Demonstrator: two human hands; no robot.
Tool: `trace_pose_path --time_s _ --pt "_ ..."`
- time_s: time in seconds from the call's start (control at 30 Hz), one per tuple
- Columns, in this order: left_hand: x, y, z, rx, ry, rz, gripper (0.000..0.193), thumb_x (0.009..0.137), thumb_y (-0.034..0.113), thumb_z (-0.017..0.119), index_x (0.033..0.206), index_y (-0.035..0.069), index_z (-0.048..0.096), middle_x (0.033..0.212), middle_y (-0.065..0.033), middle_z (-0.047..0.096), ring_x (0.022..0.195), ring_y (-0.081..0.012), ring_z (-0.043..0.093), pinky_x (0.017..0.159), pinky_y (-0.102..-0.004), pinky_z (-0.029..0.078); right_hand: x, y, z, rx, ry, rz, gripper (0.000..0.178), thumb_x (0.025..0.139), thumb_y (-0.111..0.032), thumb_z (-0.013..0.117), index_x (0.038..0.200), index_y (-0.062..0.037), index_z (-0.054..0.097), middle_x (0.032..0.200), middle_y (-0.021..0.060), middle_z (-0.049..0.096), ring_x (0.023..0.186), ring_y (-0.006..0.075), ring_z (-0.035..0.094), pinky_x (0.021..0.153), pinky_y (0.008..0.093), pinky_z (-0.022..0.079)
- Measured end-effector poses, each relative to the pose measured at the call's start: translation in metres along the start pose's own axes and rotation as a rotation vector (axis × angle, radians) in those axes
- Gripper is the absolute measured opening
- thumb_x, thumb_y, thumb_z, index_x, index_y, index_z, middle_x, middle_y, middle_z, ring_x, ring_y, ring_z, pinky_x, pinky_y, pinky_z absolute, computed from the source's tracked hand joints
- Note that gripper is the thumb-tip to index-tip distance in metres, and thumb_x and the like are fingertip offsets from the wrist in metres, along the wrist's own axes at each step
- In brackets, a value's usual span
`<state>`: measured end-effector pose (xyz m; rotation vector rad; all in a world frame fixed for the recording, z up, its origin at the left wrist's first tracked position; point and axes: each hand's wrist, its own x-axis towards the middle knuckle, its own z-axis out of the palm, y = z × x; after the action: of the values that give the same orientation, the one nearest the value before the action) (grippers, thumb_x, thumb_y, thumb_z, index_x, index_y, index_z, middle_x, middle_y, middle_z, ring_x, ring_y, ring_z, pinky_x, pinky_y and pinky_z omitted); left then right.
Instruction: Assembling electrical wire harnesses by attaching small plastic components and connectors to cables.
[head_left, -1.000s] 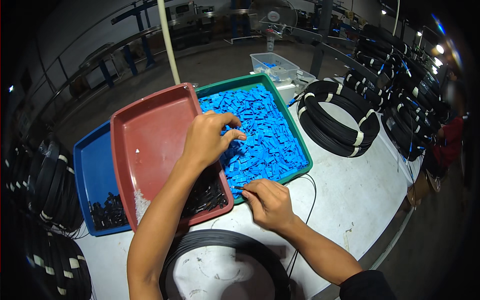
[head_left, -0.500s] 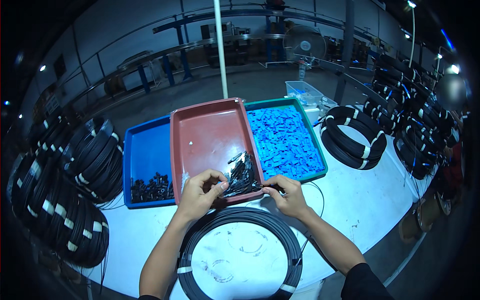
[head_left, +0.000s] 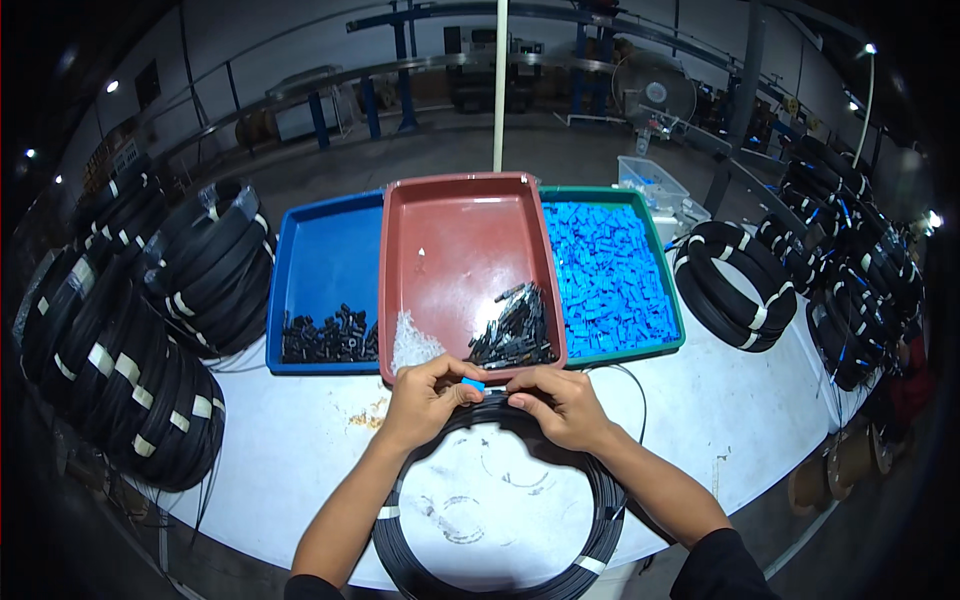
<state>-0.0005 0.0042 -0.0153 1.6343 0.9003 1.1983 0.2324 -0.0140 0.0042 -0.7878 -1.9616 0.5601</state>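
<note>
My left hand [head_left: 428,405] pinches a small blue plastic piece [head_left: 473,384] between thumb and fingertips. Close on its right, my right hand [head_left: 562,408] is closed in a pinch on the thin end of a black cable, with a short pale tip [head_left: 495,390] pointing at the blue piece. Whether the tip and the blue piece touch is too small to tell. Below both hands a coil of black cable [head_left: 610,500], bound with white tape, lies on the white table [head_left: 690,480]. The hands are just in front of the red tray [head_left: 465,240].
Black slim parts [head_left: 518,330] and clear small pieces [head_left: 413,343] lie in the red tray. A blue tray [head_left: 325,270] with black parts stands left, a green tray [head_left: 672,300] of blue pieces right. Taped cable coils [head_left: 135,400] pile up left; another coil [head_left: 715,320] lies right.
My hands have drawn together in front of the red tray. A blue piece now shows in my left fingers. The whole view has shifted, with the trays farther right in it.
</note>
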Motion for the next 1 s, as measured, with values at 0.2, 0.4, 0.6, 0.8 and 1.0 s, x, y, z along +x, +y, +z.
trace_pose_path --time_s 0.2,0.4,0.6,0.8,1.0 --pt "-0.003 0.018 0.001 0.154 -0.091 0.074 0.017 0.087 0.007 0.080 0.100 -0.001 0.073 0.088 -0.0087 0.076 0.073 -0.0113 0.070 0.067 -0.0255 0.056 -0.002 0.007 -0.002 -0.056 -0.095 -0.123 0.013 0.092 -0.008 0.072 0.102 -0.0005 0.067 0.088 0.0140 0.070 0.075 0.0312 0.070 0.069 0.0380 0.055" --pt "-0.004 0.023 0.000 0.358 -0.090 0.224 0.011 0.084 0.009 0.081 0.089 0.000 0.075 0.082 -0.0092 0.075 0.067 -0.0138 0.067 0.063 -0.0279 0.053 -0.003 0.006 -0.003 -0.062 -0.111 -0.125 0.015 0.090 -0.006 0.073 0.103 -0.0006 0.067 0.091 0.0136 0.070 0.076 0.0303 0.069 0.068 0.0373 0.055" --pt "-0.006 0.018 0.006 0.292 -0.048 0.256 0.010 0.090 0.006 0.076 0.094 -0.003 0.073 0.089 -0.0123 0.073 0.068 -0.0138 0.067 0.062 -0.0266 0.053 -0.004 0.005 -0.003 -0.043 -0.100 -0.133 0.019 0.090 -0.006 0.074 0.107 -0.0009 0.068 0.091 0.0138 0.071 0.077 0.0301 0.070 0.069 0.0378 0.056" --pt "-0.005 0.023 0.007 0.335 -0.074 0.357 0.010 0.092 0.006 0.074 0.095 -0.002 0.070 0.091 -0.0115 0.072 0.072 -0.0135 0.066 0.063 -0.0265 0.052 -0.005 0.003 -0.005 -0.014 -0.144 -0.109 0.025 0.090 -0.009 0.075 0.113 -0.0014 0.069 0.096 0.0159 0.074 0.080 0.0323 0.073 0.072 0.0381 0.058" --pt "-0.004 0.022 0.007 0.383 -0.088 0.403 0.012 0.091 0.006 0.074 0.098 -0.001 0.069 0.087 -0.0119 0.070 0.072 -0.0213 0.067 0.064 -0.0317 0.052 -0.004 0.001 -0.006 0.009 -0.173 -0.085 0.026 0.091 -0.011 0.075 0.115 -0.0033 0.070 0.096 0.0164 0.075 0.079 0.0329 0.074 0.071 0.0387 0.059"
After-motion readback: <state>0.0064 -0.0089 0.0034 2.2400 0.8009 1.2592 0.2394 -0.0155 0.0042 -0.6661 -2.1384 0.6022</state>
